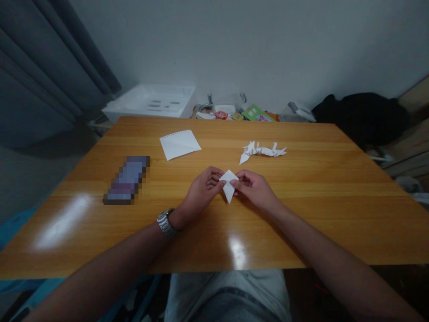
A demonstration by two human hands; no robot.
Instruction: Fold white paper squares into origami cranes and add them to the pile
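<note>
White kite-shaped folded paper point(229, 186) pinched by left-hand fingers point(213, 181) and right-hand fingers point(243, 181); overly hard squeezing risking crumpled, misaligned folds.

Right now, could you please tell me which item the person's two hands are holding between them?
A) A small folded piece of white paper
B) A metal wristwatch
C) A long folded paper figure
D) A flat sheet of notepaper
A: the left hand and the right hand meet at the small folded piece of white paper, gripping it from either side.
</note>
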